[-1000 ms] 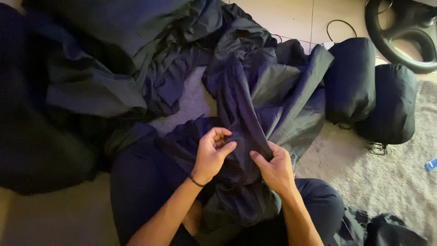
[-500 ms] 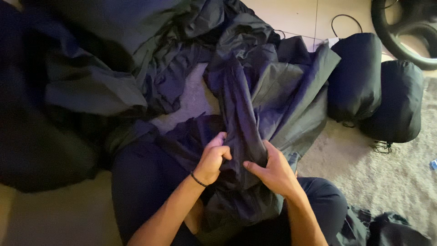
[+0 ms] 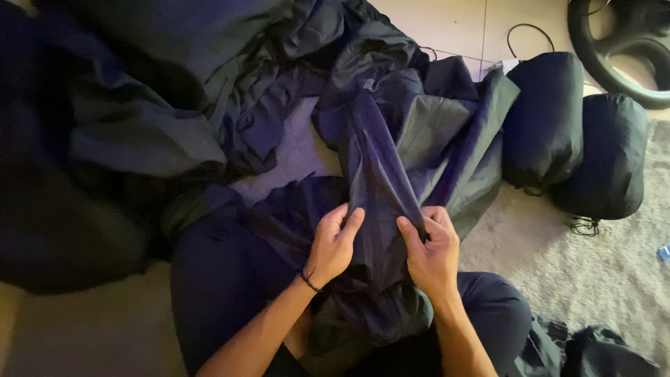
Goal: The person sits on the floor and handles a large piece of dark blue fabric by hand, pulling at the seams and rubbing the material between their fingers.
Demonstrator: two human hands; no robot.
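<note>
Both hands clamp a raised fold of thin, glossy dark navy fabric (image 3: 377, 202) over the lap: left hand (image 3: 333, 243) pinching its near side, right hand (image 3: 433, 248) gripping the ridge. That slick cloth looks likely to slide through the fingers, and the loose heap beyond the hands could drag the fold askew.

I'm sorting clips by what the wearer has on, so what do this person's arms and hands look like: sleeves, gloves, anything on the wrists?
Both forearms are bare, with no sleeves in view and no gloves. The left hand has a thin dark band around its wrist. The right hand shows no band, ring or watch.
</note>
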